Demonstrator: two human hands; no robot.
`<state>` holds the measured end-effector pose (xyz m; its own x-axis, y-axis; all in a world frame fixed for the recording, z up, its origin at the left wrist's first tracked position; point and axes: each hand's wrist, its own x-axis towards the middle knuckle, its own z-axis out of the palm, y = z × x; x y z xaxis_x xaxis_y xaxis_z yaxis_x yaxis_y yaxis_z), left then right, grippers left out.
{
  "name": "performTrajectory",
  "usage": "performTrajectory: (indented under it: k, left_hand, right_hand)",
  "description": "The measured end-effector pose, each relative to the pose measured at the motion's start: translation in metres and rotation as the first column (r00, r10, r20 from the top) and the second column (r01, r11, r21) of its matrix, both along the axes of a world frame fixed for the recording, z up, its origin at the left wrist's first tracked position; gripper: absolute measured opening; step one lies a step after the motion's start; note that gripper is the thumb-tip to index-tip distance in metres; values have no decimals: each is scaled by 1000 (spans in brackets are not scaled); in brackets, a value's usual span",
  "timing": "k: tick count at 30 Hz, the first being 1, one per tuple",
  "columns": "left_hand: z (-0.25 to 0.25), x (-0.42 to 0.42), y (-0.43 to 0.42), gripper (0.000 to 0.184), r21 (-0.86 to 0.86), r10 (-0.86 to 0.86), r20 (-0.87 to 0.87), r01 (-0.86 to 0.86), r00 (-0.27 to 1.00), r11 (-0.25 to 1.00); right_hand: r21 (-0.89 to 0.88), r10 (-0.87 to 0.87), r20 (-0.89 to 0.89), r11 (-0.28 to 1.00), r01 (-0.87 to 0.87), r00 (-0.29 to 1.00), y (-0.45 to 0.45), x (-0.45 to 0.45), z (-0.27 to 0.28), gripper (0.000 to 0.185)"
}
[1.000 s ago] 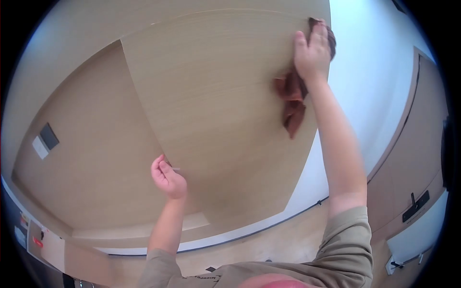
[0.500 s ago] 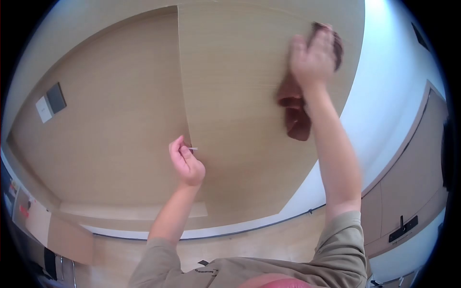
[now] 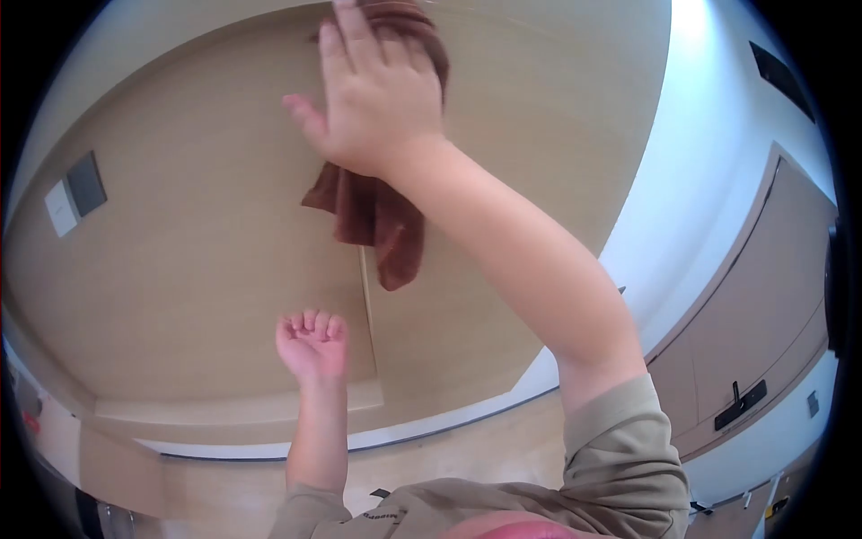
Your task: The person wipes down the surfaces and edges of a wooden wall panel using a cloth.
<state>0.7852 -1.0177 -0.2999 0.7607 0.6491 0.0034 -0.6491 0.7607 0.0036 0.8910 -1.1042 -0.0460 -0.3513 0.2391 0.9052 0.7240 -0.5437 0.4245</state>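
you're laying your right hand (image 3: 382, 108) flat over the brown cloth (image 3: 395, 238), thumb apart and not clamping, so your palm is seemingly pinning it against the wooden panel (image 3: 516, 180) while loose folds are hanging below. your left hand (image 3: 312, 349) is hovering near the panel's edge, fingers loosely bent, palm bare.

The cloth (image 3: 400, 238) is reddish brown, the panel (image 3: 521, 162) tan. The khaki shirt (image 3: 620, 449) bears dark lettering (image 3: 380, 516). The door (image 3: 763, 269) is greyish brown, its handle (image 3: 741, 406) black.
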Motion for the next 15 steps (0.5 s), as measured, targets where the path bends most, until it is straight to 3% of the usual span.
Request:
performTrajectory:
  k: [3, 7, 11, 15]
  left_hand:
    - [12, -8, -4, 28, 149, 129, 15, -129, 992, 980]
    - [28, 1, -7, 24, 397, 347, 25, -327, 938, 857]
    - [47, 5, -12, 22, 582, 488, 138, -469, 862, 664]
    - [51, 10, -14, 26, 789, 582, 296, -538, 757, 298]
  right_hand:
    - [-9, 177, 2, 984, -177, 984, 16, 8, -4, 73]
    - [-37, 232, 90, 973, -229, 969, 10, 19, 0, 74]
    - [-4, 157, -105, 987, -159, 982, -31, 32, -2, 69]
    - [130, 33, -174, 991, -10, 984, -103, 73, -3, 75]
